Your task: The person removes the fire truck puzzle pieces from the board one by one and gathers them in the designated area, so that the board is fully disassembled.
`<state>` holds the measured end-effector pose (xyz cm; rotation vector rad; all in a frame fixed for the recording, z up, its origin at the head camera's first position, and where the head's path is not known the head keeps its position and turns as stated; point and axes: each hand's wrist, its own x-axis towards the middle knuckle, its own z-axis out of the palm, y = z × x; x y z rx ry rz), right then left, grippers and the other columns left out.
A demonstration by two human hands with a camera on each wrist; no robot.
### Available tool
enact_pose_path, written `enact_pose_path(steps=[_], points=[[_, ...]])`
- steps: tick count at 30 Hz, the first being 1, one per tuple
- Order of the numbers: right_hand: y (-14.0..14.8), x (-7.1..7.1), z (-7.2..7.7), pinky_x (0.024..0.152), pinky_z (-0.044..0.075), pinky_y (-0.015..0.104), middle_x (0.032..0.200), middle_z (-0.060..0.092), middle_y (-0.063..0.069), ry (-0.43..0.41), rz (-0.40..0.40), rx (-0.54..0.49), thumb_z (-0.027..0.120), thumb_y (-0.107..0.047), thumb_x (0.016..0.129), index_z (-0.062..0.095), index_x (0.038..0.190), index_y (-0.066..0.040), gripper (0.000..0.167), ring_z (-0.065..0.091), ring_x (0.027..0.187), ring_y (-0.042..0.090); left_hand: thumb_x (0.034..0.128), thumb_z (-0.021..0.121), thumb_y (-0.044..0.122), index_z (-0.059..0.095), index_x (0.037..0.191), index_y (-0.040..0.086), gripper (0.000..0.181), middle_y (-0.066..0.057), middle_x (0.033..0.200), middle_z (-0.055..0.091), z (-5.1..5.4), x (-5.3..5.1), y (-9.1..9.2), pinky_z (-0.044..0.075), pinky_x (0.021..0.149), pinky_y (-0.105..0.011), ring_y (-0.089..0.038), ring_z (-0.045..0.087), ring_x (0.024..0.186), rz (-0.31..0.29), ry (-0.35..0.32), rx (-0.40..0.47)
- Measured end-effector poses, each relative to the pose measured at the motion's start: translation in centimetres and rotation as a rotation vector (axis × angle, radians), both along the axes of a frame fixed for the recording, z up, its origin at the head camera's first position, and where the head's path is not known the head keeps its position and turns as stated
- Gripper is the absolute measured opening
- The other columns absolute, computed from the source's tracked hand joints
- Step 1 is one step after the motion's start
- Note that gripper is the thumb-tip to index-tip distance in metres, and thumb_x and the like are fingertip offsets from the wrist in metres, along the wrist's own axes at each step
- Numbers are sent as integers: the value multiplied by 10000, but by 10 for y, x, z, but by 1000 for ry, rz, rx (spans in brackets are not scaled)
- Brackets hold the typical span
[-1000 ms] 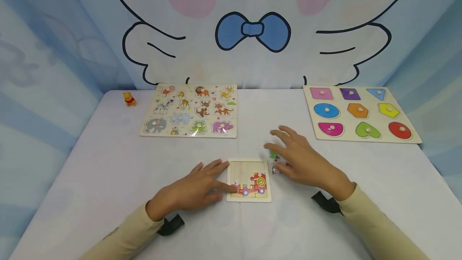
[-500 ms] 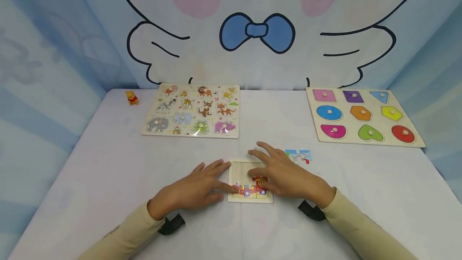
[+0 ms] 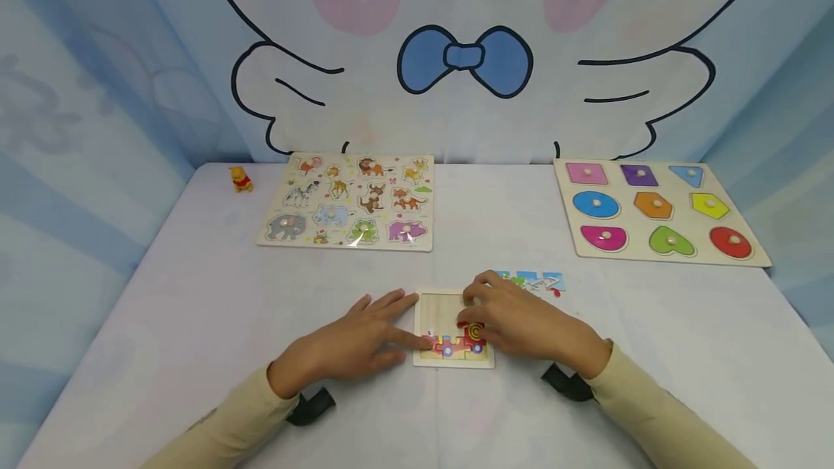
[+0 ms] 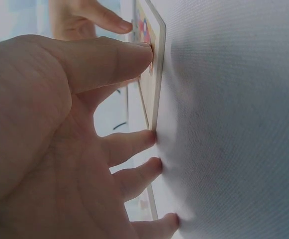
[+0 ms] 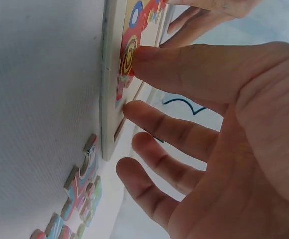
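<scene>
We take the puzzle frame [image 3: 439, 308] as the reference; it lies flat on the table [image 3: 195, 353], between the two hands. We see red vehicle pieces [image 3: 448, 346] along its near part and right side. At the frame's left, the left hand [image 3: 355, 339] is spread, fingers extended, with its thumb resting on the pieces; it has hold of nothing. At the frame's right, the right hand [image 3: 524, 320] keeps a gap between thumb and loosely bent fingers; the thumb presses the wheel piece [image 5: 128, 55], and we cannot tell whether the index fingertip also makes contact. We find loose pieces [image 3: 550, 281] beyond and right of the frame, partly hidden by the right hand. Well beyond the frame lie the animal board [image 3: 352, 247], to its left, and the shape board [image 3: 638, 244], to its right; the bear figure [image 3: 241, 179] is farthest left of the frame.
</scene>
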<state>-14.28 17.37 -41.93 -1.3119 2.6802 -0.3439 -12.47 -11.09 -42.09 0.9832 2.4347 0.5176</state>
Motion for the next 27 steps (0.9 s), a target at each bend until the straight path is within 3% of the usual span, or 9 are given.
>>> enact_pose_path(steps=[9, 18, 27], points=[[-1, 2, -2, 949, 536, 390, 1170, 637, 59, -33, -16, -2, 766, -103, 912, 722, 1138, -138, 233, 520, 1152, 242, 1005, 658, 180, 687, 1349, 344, 382, -126, 1669, 262, 1, 0, 1, 161, 1155, -716, -355, 153, 1553, 8, -8, -1], [-2, 4, -2, 883, 531, 346, 1082, 613, -12, -103, -77, 23, 767, -109, 911, 651, 1243, -81, 354, 500, 1011, 160, 1000, 669, 185, 695, 1336, 355, 377, -121, 1666, 273, 1, 0, 2, 176, 1142, -730, -360, 162, 1550, 7, -10, -10], [-1, 2, 1, 834, 533, 331, 1019, 586, -24, -111, -76, 22, 760, -129, 924, 685, 1194, -115, 281, 509, 935, 145, 1002, 665, 191, 694, 1336, 361, 376, -124, 1667, 268, 0, -1, 2, 169, 1143, -731, -360, 158, 1550, 6, -8, -13]])
